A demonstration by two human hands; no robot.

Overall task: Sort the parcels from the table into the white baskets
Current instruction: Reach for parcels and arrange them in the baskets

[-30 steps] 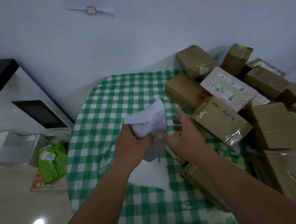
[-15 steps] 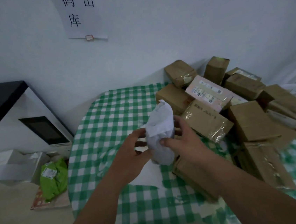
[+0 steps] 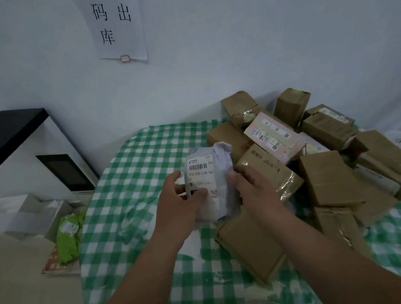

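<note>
Above the table (image 3: 133, 183), both hands hold white parcel (image 3: 210, 183) w/ label up.

Single head view, worn high, angled forward and down across the table (image 3: 133, 183) from its near edge toward the far edge and white wall (image 3: 233, 49). Close enough for both forearms to fill the lower frame. No second view to overlap.
</note>
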